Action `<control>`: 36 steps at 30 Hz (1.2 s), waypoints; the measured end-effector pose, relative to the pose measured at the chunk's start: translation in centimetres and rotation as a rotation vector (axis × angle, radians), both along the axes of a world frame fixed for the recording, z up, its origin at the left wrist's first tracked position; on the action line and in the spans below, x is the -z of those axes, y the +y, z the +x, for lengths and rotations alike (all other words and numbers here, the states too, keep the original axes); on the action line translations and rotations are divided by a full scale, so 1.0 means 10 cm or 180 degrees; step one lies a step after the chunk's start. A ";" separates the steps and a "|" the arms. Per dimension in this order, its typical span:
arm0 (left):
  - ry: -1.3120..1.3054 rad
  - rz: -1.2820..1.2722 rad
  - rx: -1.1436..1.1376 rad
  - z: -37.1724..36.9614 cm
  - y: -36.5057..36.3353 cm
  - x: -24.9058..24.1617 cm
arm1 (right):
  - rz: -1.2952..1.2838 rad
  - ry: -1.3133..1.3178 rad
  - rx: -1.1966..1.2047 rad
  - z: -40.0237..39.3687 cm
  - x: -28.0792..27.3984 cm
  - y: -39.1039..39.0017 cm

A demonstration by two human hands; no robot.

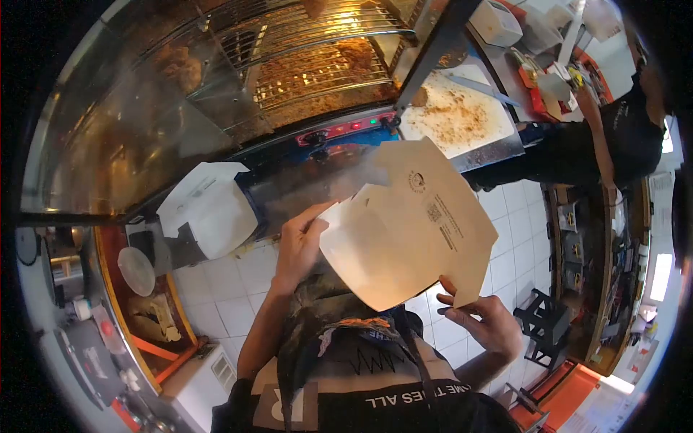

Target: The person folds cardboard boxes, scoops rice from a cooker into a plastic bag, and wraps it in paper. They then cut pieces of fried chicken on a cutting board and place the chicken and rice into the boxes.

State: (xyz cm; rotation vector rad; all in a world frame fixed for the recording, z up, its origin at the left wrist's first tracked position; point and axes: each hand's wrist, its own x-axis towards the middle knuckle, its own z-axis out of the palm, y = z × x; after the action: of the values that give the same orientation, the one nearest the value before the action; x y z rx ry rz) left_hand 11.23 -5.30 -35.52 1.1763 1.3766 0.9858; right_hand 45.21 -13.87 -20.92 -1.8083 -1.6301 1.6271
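Observation:
A partly folded cardboard takeaway box (411, 231) is held up in front of me, brown with dark print on the outside and whitish on the inner side at left. My left hand (299, 242) grips its left edge, with the thumb showing near a flap. At the lower right corner, the fingers of my right hand (484, 321) pinch a flap of the same box. To the left, a second takeaway box (209, 209) stands unfolded on the counter edge, its white inside showing.
Ahead is a heated display cabinet (310, 72) with wire racks and pieces of fried food. A white crumb-covered tray (462, 112) holds tongs. A co-worker in black (628, 130) stands at right, near shelves (577, 238) and a black stool (543, 321). A plastic lid (136, 271) lies left.

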 end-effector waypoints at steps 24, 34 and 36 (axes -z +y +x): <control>0.0857 0.1302 0.0689 0.13 -0.15 -0.24 | 0.1436 0.0280 0.1681 -0.87 1.15 1.05; 0.1235 0.1347 0.0693 0.15 -0.12 -0.36 | 0.2721 -0.0436 -0.0666 -0.83 0.88 0.97; 0.1389 0.1451 0.0606 0.17 -0.14 -0.36 | 0.2749 -0.0409 -0.0739 -0.81 0.89 0.99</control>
State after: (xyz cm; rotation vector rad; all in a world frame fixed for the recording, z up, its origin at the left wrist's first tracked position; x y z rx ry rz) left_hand 12.92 -6.67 -31.90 1.9171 1.3708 0.9680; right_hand 37.15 -3.93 -29.82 -1.3038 -2.1826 0.6515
